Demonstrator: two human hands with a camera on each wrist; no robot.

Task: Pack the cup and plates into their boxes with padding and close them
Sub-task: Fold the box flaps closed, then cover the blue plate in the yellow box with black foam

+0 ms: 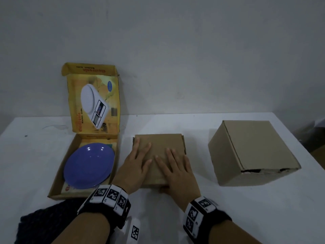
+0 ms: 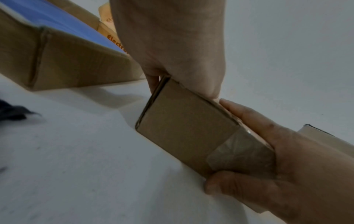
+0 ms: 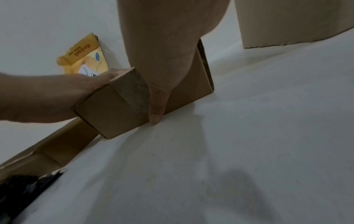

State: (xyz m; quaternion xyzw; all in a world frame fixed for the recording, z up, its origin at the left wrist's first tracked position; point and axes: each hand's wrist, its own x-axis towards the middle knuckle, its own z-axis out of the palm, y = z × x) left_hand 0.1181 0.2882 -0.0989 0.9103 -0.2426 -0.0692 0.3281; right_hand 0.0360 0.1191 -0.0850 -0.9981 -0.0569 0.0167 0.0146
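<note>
A small flat brown box (image 1: pixel 158 145) lies closed in the middle of the white table. My left hand (image 1: pixel 139 161) rests flat on its lid, fingers straight and spread. My right hand (image 1: pixel 175 169) lies flat beside it, and its thumb (image 3: pixel 156 110) runs down the taped front face (image 2: pixel 239 154). To the left, a blue plate (image 1: pixel 88 166) lies in an open yellow kitchen-scale box (image 1: pixel 56 178) whose lid (image 1: pixel 95 99) stands up against the wall. A larger brown box (image 1: pixel 253 152) stands closed on the right. No cup is visible.
A dark knitted cloth (image 1: pixel 47 221) lies at the table's near left edge, under my left forearm. The white table (image 1: pixel 175 217) meets a plain wall at the back. Bare tabletop shows between the small box and the larger one.
</note>
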